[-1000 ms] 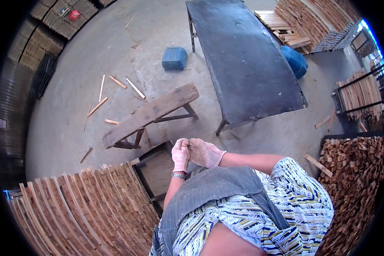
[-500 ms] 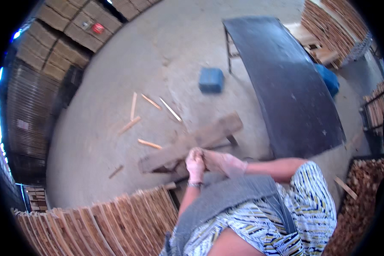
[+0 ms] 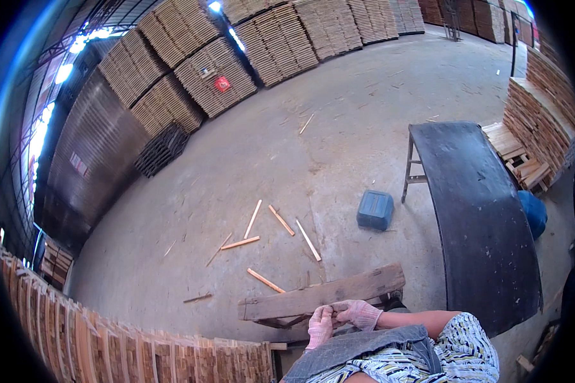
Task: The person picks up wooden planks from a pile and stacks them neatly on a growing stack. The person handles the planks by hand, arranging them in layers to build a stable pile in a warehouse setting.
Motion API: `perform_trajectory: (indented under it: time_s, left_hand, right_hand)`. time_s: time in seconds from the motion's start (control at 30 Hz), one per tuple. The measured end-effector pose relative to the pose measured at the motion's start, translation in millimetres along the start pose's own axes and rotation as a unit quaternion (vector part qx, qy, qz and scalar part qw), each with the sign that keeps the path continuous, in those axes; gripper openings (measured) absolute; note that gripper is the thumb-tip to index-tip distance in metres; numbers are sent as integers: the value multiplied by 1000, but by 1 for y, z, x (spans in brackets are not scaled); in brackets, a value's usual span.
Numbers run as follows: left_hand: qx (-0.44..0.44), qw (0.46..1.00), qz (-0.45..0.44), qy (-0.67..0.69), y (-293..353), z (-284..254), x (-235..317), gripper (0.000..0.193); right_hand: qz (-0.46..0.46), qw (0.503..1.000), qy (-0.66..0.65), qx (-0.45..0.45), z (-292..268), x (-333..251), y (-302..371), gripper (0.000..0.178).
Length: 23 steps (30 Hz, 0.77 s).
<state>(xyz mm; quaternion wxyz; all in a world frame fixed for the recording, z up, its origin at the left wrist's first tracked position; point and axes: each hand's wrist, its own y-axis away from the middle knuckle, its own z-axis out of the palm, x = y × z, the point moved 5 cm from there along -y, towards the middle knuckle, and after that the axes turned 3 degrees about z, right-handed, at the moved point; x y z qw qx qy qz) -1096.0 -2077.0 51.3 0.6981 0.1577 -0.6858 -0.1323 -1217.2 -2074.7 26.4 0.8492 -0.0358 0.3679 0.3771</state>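
Note:
My left hand [image 3: 319, 327] and my right hand [image 3: 360, 313], both in pale pinkish work gloves, meet in front of me at the near edge of a worn wooden bench [image 3: 319, 292]. The fingers of both are curled together, fingertips touching or nearly so. Whatever they hold, if anything, is too small to make out. A grey apron [image 3: 370, 345] covers my front just below the hands. Beyond the bench, several thin wooden strips lie scattered on the floor, one of them a reddish strip [image 3: 266, 281] close to its far edge.
To the right stands a long dark-topped table [image 3: 482, 223], with a blue plastic jerrycan [image 3: 375, 210] on the floor beside it. A row of upright wooden slats [image 3: 140, 357] runs along the near left. Stacked timber [image 3: 275, 45] lines the far side; more boards [image 3: 536, 121] are piled at right.
The view has tilted up and swung left, so bench, table and hands sit lower and farther right. My hands stay together by the bench, fingers still curled.

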Motion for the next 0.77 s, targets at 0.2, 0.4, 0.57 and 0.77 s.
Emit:
perform_trajectory:
  time_s: [0.2, 0.4, 0.57, 0.77]
  left_hand:
    - [-64, 941, 83, -323, -107, 58, 12, 30]
    - [-205, 976, -71, 7, -215, 198, -41, 29]
    - [-221, 974, -47, 7, -277, 279, 2, 34]
    - [-177, 981, -68, 36, -371, 454, 22, 32]
  right_hand:
    - [-253, 873, 411, 73, -83, -73, 7, 33]
    - [-156, 966, -150, 140, -233, -113, 4, 41]
    - [-73, 876, 354, 318, -328, -214, -18, 32]
    - [-84, 811, 468, 340, -452, -341, 7, 33]
